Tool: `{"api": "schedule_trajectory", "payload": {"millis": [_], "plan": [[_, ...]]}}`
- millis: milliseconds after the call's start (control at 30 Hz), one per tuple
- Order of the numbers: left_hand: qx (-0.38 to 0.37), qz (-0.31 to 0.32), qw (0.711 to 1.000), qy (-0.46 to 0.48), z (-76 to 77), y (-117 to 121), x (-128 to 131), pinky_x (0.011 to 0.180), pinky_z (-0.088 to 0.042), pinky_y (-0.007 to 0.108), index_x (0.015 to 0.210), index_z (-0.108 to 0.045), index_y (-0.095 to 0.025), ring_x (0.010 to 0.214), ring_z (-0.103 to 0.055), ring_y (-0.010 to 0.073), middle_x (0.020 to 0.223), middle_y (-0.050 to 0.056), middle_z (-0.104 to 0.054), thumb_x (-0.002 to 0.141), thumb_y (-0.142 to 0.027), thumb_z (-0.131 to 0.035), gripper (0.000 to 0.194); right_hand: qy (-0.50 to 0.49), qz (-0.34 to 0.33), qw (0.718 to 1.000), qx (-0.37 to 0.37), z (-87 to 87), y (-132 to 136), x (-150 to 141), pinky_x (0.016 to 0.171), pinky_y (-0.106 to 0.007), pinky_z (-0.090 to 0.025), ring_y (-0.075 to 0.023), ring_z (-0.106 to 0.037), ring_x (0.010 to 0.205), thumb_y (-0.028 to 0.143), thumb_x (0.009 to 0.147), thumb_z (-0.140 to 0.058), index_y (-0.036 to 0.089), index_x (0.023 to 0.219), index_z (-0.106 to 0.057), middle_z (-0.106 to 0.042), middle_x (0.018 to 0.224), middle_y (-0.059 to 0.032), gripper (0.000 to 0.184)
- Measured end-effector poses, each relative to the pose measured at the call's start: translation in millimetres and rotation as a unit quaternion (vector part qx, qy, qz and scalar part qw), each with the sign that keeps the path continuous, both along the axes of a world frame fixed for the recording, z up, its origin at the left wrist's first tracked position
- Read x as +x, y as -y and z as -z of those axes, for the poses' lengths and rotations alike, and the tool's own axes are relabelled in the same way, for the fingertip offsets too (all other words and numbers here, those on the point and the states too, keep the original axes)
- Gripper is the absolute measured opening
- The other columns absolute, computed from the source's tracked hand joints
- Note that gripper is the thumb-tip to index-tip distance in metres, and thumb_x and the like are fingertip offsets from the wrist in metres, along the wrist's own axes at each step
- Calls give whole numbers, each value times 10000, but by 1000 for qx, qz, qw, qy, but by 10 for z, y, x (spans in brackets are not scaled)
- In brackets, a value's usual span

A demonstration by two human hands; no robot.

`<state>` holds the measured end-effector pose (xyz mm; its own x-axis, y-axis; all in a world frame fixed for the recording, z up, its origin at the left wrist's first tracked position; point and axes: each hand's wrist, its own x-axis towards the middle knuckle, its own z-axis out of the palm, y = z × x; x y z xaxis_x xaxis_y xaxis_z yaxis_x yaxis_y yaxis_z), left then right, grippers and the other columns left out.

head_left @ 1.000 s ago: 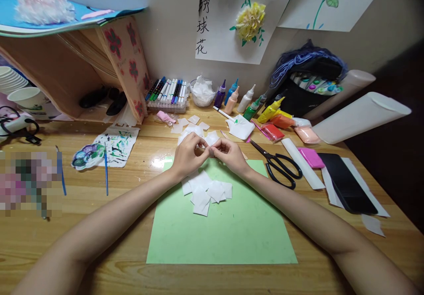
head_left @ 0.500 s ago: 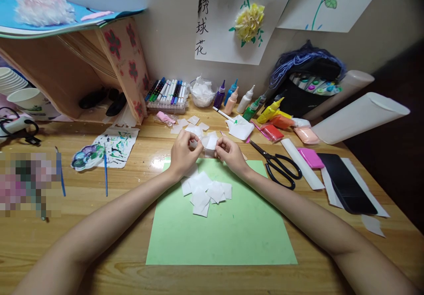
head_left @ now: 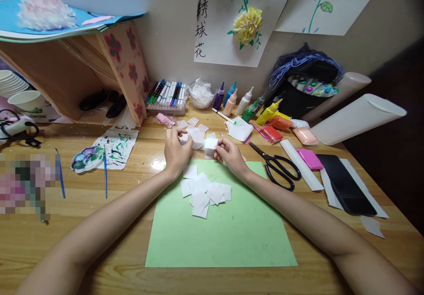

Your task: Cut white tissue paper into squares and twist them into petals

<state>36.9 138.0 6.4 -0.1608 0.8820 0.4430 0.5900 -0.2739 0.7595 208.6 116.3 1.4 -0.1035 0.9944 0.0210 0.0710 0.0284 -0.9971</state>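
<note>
My left hand (head_left: 175, 149) reaches over a loose heap of small white paper squares (head_left: 195, 137) at the far edge of the green paper sheet (head_left: 221, 233), its fingers curled on one of them. To its right, my right hand (head_left: 229, 153) pinches a single white paper square (head_left: 210, 144) between thumb and fingers. A second pile of white squares (head_left: 204, 192) lies on the green sheet just below both hands.
Black scissors (head_left: 277, 166) lie right of my right hand. Paint bottles (head_left: 232, 100), a marker tray (head_left: 168, 94) and a tissue bowl (head_left: 202, 94) line the wall. A black phone (head_left: 344, 182), white rolls (head_left: 357, 118), painted palette (head_left: 88, 157) and brushes (head_left: 105, 171) sit on the wooden desk.
The hands were joined on one paper square; they have parted. My left hand moved up and left to the heap, while my right hand kept the square.
</note>
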Motion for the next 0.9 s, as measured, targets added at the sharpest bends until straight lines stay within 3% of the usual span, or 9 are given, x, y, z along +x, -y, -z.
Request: {"api": "schedule_trajectory", "payload": {"millis": [167,233,567,900], "plan": [[54,181,976,-109,-88,131,67,738,-400,307,840,-576,-203,810,-499,165,814,26,-532,823,-237,-551,46,7,-20,1000,19,-8,3,-4,462,-229,-330,-94,-447,481,326,775,-547,204,731,-445,-515,552,47,165],[57,219,964,-139,-95,169,89,728,-401,309,853,-595,-204,802,-504,168,809,27,-543,812,-277,-576,85,1,-26,999,22,-5,3,-4,466,-231,-335,-96,-452,490,335,780,-552,203,734,-453,-509,563,46,171],[67,201,964,-158,-68,176,96,680,-384,300,784,-580,-196,766,-507,164,771,26,-558,837,-311,-552,129,1,-39,999,30,14,-2,1,489,-239,-356,-108,-468,536,348,783,-567,198,752,-476,-516,609,32,178],[-11,258,965,-42,-26,89,78,663,-400,270,775,-548,-189,738,-494,133,768,9,-519,848,-260,-549,102,23,-46,998,24,-23,5,-7,462,-232,-321,-98,-437,513,429,783,-584,188,759,-500,-489,607,32,256]]}}
